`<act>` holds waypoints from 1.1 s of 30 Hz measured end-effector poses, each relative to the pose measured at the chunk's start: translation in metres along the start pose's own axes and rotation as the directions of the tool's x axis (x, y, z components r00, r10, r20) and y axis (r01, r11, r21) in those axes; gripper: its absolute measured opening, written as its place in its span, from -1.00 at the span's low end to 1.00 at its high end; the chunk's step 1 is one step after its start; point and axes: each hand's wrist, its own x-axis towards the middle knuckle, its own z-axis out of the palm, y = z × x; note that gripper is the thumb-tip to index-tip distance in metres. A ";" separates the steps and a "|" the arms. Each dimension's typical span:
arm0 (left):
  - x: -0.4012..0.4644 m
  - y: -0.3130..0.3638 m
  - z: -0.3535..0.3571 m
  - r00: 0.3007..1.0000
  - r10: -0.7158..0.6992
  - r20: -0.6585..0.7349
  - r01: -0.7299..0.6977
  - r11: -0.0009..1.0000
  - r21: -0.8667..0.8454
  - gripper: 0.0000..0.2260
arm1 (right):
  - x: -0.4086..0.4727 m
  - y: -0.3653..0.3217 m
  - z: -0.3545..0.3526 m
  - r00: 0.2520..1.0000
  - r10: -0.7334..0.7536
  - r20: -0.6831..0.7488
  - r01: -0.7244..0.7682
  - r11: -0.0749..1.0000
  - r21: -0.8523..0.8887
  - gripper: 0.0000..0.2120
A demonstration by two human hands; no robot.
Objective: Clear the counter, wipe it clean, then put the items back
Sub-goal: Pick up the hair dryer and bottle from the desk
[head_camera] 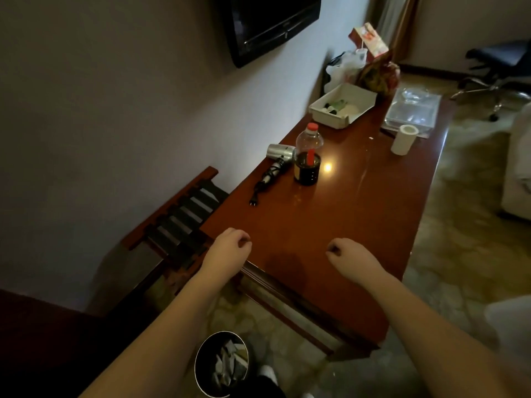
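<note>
A long reddish-brown counter (359, 214) runs away from me along the wall. On it stand a plastic bottle (308, 156) with dark liquid and a red cap, a silver hair dryer (280, 156) with its cord beside it, a white tray (343, 106) of small items, a white paper roll (404, 139), a clear plastic bag (413, 110), and cartons and bags (370, 61) at the far end. My left hand (231, 242) and right hand (346, 252) hover over the near end, fingers loosely curled, holding nothing.
A black bin (222, 364) with paper waste stands on the floor below my arms. A slatted luggage rack (184, 222) sits left of the counter. A wall television (267, 24) hangs above. An office chair (497, 70) stands far right on patterned carpet.
</note>
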 end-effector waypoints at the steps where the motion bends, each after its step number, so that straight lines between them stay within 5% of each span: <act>1: 0.006 0.003 -0.001 1.000 0.001 0.005 -0.001 1.000 -0.004 -0.75 | 0.003 0.003 -0.005 1.000 0.014 -0.005 -0.014 1.000 0.015 -0.73; 10: 0.092 0.019 -0.012 0.999 -0.031 0.028 0.032 0.999 -0.038 -0.77 | 0.052 0.005 -0.050 0.991 0.129 -0.046 -0.120 0.979 0.165 -0.71; 18: 0.210 0.026 -0.004 0.984 -0.137 0.114 0.152 0.978 -0.141 -0.76 | 0.147 -0.026 -0.079 0.968 0.251 -0.005 -0.234 0.910 0.343 -0.35; 33: 0.378 0.026 0.046 0.921 -0.190 0.339 0.235 0.967 -0.096 -0.52 | 0.283 -0.060 -0.088 0.934 0.347 -0.089 -0.191 0.692 0.696 -0.52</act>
